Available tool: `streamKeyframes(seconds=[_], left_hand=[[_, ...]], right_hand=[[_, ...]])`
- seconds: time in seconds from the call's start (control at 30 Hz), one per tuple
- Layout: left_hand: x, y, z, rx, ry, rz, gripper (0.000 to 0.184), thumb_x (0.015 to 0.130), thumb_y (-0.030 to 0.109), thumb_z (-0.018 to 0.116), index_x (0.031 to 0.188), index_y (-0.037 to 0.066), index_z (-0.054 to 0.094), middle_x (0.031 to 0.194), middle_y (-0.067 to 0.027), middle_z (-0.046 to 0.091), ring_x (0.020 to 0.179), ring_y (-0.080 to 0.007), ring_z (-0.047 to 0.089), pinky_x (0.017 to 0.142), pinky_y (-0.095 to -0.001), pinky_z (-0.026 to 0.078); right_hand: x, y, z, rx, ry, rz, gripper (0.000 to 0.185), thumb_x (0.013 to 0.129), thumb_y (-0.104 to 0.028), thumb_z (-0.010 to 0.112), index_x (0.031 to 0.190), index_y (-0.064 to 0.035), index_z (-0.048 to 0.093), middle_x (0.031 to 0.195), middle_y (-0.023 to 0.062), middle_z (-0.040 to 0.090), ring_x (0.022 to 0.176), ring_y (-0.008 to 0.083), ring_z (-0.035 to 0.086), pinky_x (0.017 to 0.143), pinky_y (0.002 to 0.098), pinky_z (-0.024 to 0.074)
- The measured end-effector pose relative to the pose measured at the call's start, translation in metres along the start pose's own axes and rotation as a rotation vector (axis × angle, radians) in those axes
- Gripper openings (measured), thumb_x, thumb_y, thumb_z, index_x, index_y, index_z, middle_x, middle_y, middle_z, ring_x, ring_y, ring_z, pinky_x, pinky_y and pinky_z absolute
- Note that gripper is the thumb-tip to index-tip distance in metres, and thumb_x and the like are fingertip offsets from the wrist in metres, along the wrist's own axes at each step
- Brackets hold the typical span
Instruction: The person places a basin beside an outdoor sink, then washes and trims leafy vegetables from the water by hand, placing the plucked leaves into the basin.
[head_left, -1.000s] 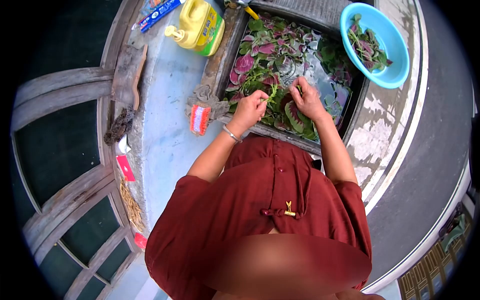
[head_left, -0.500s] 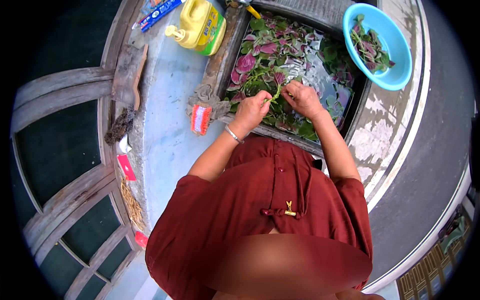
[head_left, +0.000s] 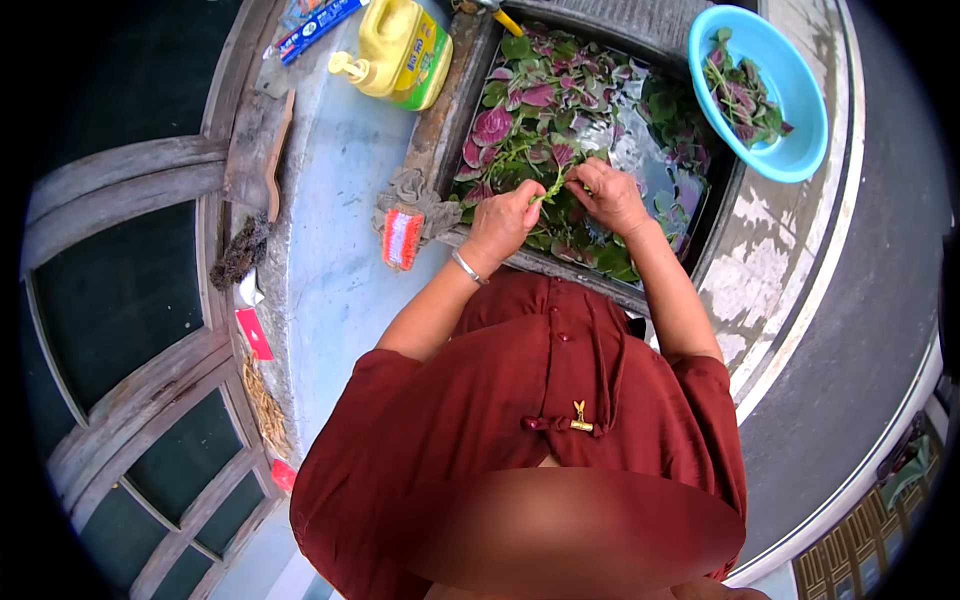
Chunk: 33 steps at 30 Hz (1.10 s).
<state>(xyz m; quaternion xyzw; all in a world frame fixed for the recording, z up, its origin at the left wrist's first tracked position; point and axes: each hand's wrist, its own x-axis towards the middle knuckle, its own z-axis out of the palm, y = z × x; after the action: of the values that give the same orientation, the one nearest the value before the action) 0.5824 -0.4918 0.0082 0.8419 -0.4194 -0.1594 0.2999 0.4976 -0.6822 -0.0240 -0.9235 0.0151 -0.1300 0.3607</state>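
My left hand (head_left: 503,224), with a silver bracelet at the wrist, is closed in a pinch on the lower end of a green amaranth stem (head_left: 554,186). Close by on the right, my right hand (head_left: 610,200) pinches at the upper part of the same stem with thumb and fingers. Below both hands, red-and-green amaranth leaves (head_left: 538,96) float in the water of a dark stone sink (head_left: 722,205). The fingertips partly cover the stem, so its exact ends are hidden.
A light-blue basin (head_left: 812,120) with some amaranth stands right of the sink. To the left are a yellow detergent jug (head_left: 405,50), an orange-edged scrub brush (head_left: 402,238) and a grey rag (head_left: 410,192). A yellow-handled tool (head_left: 508,22) lies at the sink's back edge.
My right hand has shifted very slightly, its fingers still pinched at the stem. The left hand stays almost where it was.
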Motion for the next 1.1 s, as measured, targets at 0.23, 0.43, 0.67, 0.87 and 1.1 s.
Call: streamKeyframes(seconds=[0.23, 0.43, 0.67, 0.87, 1.1], left_hand=[[0.002, 0.000, 0.001, 0.031, 0.001, 0.010, 0.013, 0.084, 0.015, 0.057, 0.097, 0.012, 0.055, 0.064, -0.0128, 0.058, 0.060, -0.0315, 0.060, 0.053, -0.0409, 0.045], [0.003, 0.002, 0.005, 0.030, -0.006, 0.037, 0.013, 0.085, 0.015, 0.056, 0.097, 0.013, 0.054, 0.065, -0.0127, 0.059, 0.061, -0.0317, 0.060, 0.053, -0.0413, 0.045], [0.000, 0.002, 0.003, 0.110, -0.038, -0.008, 0.013, 0.084, 0.014, 0.056, 0.096, 0.013, 0.052, 0.075, -0.0095, 0.062, 0.066, -0.0312, 0.061, 0.055, -0.0418, 0.046], [0.002, -0.005, -0.007, 0.126, -0.014, 0.068, 0.012, 0.084, 0.014, 0.056, 0.095, 0.012, 0.054, 0.075, -0.0089, 0.062, 0.067, -0.0308, 0.061, 0.055, -0.0407, 0.047], [0.006, -0.003, -0.013, 0.171, -0.035, 0.123, 0.009, 0.082, 0.011, 0.057, 0.089, 0.010, 0.052, 0.075, -0.0093, 0.060, 0.067, -0.0298, 0.061, 0.054, -0.0399, 0.046]], right_hand=[[-0.002, 0.011, 0.003, 0.015, -0.017, -0.016, 0.010, 0.080, -0.015, 0.062, 0.087, -0.0088, 0.057, 0.083, 0.0080, 0.060, 0.071, 0.0298, 0.061, 0.060, 0.0389, 0.0501], [0.003, -0.003, 0.000, -0.006, -0.024, 0.160, 0.012, 0.079, -0.015, 0.060, 0.083, -0.0044, 0.056, 0.075, 0.0150, 0.060, 0.070, 0.0346, 0.060, 0.060, 0.0422, 0.0482], [-0.002, 0.032, 0.006, 0.420, 0.143, 0.631, 0.018, 0.085, -0.019, 0.057, 0.083, -0.0016, 0.055, 0.064, 0.0087, 0.057, 0.061, 0.0217, 0.056, 0.061, 0.0330, 0.0449], [0.001, 0.025, -0.019, 0.383, -0.079, 0.351, 0.013, 0.086, -0.017, 0.059, 0.092, -0.0060, 0.055, 0.084, 0.0107, 0.060, 0.076, 0.0289, 0.059, 0.070, 0.0333, 0.0470], [0.013, -0.001, -0.012, -0.037, -0.240, -0.016, 0.014, 0.081, -0.018, 0.062, 0.091, -0.0096, 0.057, 0.088, 0.0085, 0.059, 0.078, 0.0302, 0.061, 0.065, 0.0417, 0.0496]])
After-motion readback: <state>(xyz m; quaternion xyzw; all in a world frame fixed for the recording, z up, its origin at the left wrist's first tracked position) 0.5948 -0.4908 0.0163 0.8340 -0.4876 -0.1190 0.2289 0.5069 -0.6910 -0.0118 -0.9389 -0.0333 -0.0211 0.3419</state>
